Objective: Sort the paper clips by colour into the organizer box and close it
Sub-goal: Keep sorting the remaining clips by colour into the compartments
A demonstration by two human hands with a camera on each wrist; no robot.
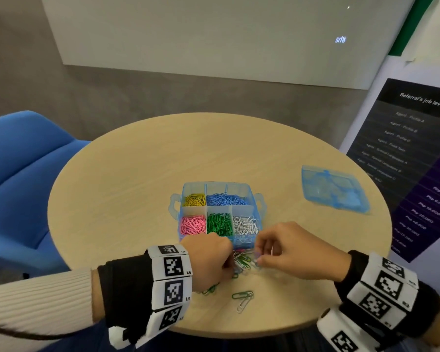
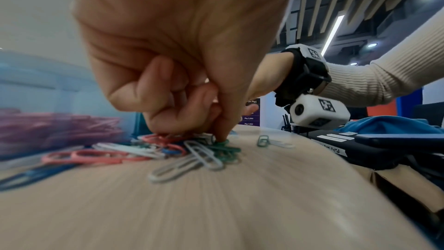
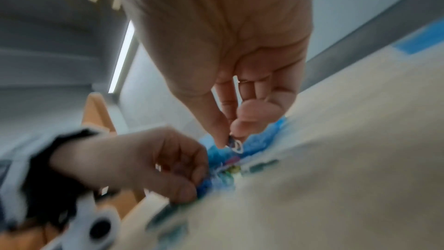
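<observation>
- Both my hands work the loose clip pile (image 1: 241, 260) at 6 o'clock of the organizer box (image 1: 254, 199).
- L hand (image 1: 208, 260): fingertips curled down, pressing a green clip (image 2: 224, 144).
- R hand (image 1: 290, 250): pinching a white clip (image 3: 236, 145).
- Lid (image 1: 334, 189) lies at 3 o'clock, well apart from box.

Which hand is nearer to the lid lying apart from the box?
The right hand. It is at the table's near edge by the clip pile, with the lid further out on its own side. The left hand is across the pile, further from the lid.
</observation>
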